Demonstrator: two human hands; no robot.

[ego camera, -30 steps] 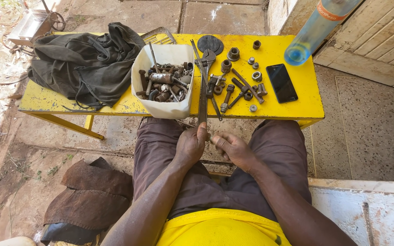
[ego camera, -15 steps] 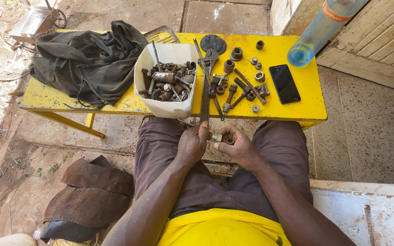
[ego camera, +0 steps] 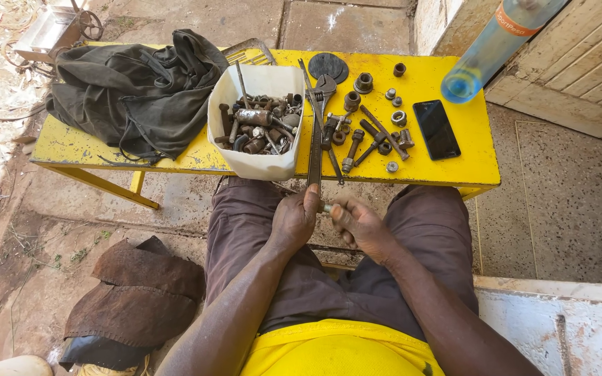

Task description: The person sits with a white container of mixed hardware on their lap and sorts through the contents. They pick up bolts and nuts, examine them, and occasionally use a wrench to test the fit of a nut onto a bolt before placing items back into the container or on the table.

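I sit at a low yellow table [ego camera: 447,170]. My left hand [ego camera: 292,217] and my right hand [ego camera: 357,224] meet above my lap, both pinching a small metal bolt [ego camera: 327,207] between the fingertips. Just beyond them a long adjustable wrench [ego camera: 316,132] lies on the table, its handle overhanging the front edge near my left hand. A white tub [ego camera: 256,163] of rusty bolts and nuts stands left of the wrench. Loose bolts and nuts [ego camera: 374,132] lie scattered to its right.
A dark green bag [ego camera: 134,94] covers the table's left end. A black phone [ego camera: 436,129] and a clear plastic bottle [ego camera: 485,49] are at the right. A round black disc [ego camera: 328,67] lies at the back. A brown leather piece [ego camera: 137,292] lies on the ground left of me.
My hands have stayed together over my lap, turning slightly around the small bolt. The view has shifted a little; nothing on the table has moved.
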